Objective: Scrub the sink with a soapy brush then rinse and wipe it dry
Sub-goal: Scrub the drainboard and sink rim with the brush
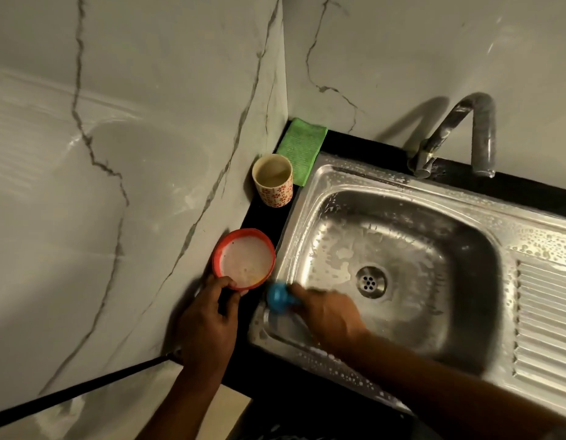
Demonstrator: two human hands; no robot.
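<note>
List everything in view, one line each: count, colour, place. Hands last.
sink: one, steel, sudsy, right.
drain: one, steel, basin floor.
tap: one, grey metal, behind sink.
brush: one, blue, basin's near-left corner.
bowl: one, red, whitish liquid inside, counter left of sink.
cup: one, cream with red flowers, beyond bowl.
cloth: one, green, corner behind cup.
counter: one, black, around sink.
wall: two faces, veined marble, left and behind.
left hand: one, grips bowl's rim.
right hand: one, grips brush.

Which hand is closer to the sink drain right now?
Right. The right hand, gripping the blue brush, is just beside the drain; the left hand holds the red bowl outside the sink.
</note>
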